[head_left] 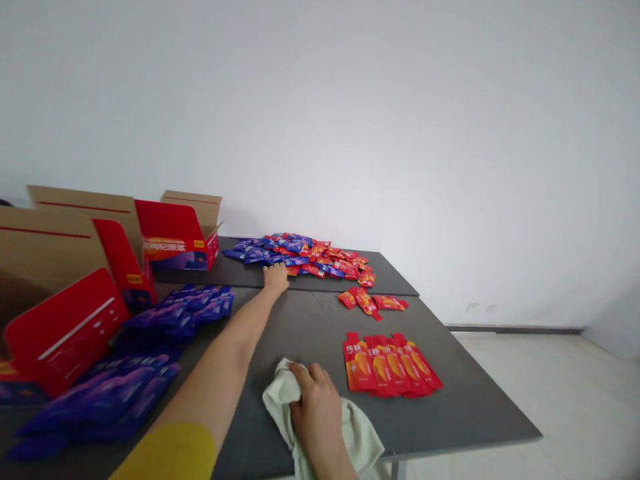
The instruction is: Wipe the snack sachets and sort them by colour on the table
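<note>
Left hand (pixel 276 275): at the near side of the mixed pouch pile (pixel 306 252); fingers bent downward, though I cannot tell whether they grip a pouch.
Right hand (pixel 319 408): close to the near edge of the table (pixel 310 323), fingers clenched on the pale cloth (pixel 361 437).
Cloth lie: bunched, long axis slanting from far left to near right, reaching the near edge.
Pile: by the far edge, pouches pointing every way, blue mostly left, red mostly right.
Red row (pixel 390 370): toward the right edge, overlapping; long axes far-to-near, narrow ends toward the far edge.
Left side: blue pouches (pixel 115 393) beside open boxes (pixel 177 230).
</note>
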`<act>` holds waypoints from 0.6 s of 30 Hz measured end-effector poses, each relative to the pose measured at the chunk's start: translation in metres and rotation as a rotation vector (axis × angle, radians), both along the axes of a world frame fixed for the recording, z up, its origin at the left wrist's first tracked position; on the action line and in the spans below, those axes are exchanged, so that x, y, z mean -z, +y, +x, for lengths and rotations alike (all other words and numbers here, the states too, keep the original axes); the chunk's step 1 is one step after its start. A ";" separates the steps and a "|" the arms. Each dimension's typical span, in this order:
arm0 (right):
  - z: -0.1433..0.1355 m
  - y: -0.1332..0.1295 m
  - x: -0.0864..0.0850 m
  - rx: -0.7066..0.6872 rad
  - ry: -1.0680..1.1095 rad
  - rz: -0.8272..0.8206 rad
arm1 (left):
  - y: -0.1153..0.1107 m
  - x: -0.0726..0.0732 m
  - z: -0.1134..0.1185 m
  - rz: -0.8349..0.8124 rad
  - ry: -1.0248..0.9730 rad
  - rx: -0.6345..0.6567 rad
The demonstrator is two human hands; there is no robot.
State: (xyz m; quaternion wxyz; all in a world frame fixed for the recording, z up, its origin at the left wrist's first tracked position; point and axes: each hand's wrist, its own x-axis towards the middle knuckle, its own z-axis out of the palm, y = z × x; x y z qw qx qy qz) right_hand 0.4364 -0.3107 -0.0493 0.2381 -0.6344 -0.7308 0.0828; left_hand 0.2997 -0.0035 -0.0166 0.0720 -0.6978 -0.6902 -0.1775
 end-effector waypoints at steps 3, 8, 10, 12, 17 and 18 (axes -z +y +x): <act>-0.001 0.006 0.005 0.032 0.038 -0.031 | 0.019 0.004 0.017 0.064 0.076 0.110; 0.000 0.013 0.008 0.058 0.071 -0.071 | 0.030 0.009 0.033 0.119 0.128 0.210; 0.000 0.013 0.008 0.052 0.073 -0.070 | 0.026 0.012 0.030 0.113 0.140 0.228; 0.000 0.012 0.006 0.046 0.065 -0.064 | 0.016 0.013 0.022 0.093 0.150 0.229; 0.002 0.011 0.000 0.045 -0.006 -0.022 | -0.033 0.009 0.003 0.048 0.166 0.264; 0.002 0.010 0.000 0.042 -0.021 -0.014 | -0.046 0.007 0.001 0.048 0.171 0.282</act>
